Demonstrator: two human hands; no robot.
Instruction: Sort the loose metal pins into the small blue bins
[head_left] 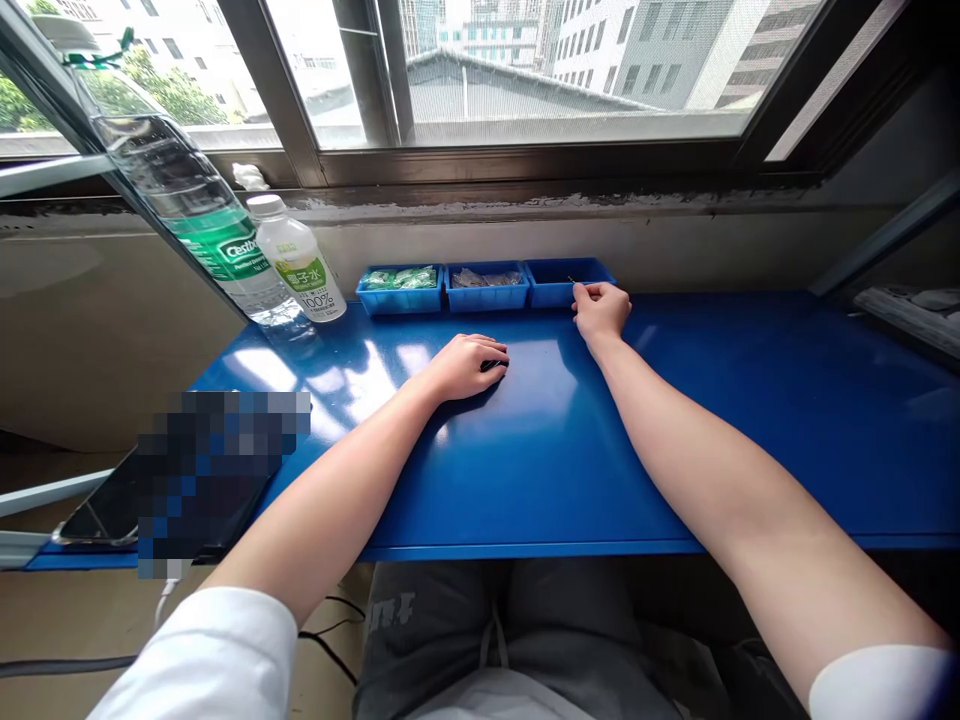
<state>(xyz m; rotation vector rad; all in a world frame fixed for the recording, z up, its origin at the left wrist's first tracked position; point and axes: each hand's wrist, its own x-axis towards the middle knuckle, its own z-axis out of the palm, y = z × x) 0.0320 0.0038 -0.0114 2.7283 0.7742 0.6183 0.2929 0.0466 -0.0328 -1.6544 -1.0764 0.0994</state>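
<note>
My right hand (603, 308) is at the front rim of the right blue bin (551, 293). Its thumb and forefinger pinch a tiny thin piece (571, 281), too small to name, whose tip shows above the fingers. Loosely bent, my left hand (471, 366) rests on the blue tabletop (525, 480) with its fingers apart; a dark gap shows under them. The middle blue bin (487, 297) contains small clear packets (486, 279). Green-and-white packets (401, 278) fill the left blue bin (401, 301).
A large water bottle (187, 190) and a smaller white-capped bottle (304, 262) stand at the back left. At the front left lies a dark, partly pixelated device (105, 500) with a white cable (165, 600). Behind the bins are a wall and window frame (525, 165).
</note>
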